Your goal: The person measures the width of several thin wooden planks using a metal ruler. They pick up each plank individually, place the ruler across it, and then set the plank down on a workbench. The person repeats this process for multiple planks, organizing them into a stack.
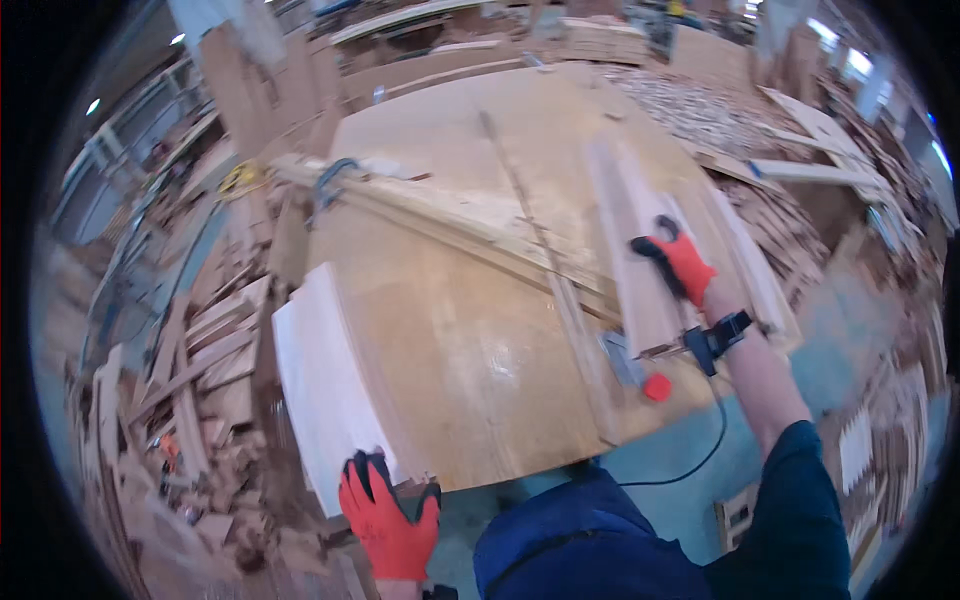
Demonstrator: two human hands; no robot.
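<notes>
My left hand (388, 515), in a red glove with black fingertips, rests with spread fingers at the near end of pale flat boards (325, 370) on the table's left side. My right hand (682, 265), gloved alike, lies over light wooden boards (630, 260) on the right side. Its fingers look apart, slightly blurred, and I see nothing gripped in them. Under both sets of boards is a large wooden worktable (450, 350). Near the right-hand boards' close end lie a flat grey metal piece (622, 358) and a small red object (657, 387).
Long wooden strips (450, 225) cross the table diagonally, with a blue clamp (332, 182) at their far end. Another strip (585, 360) runs toward the near edge. Scrap wood (215, 440) is heaped at the left. A black cable (705, 465) hangs from my right wrist device.
</notes>
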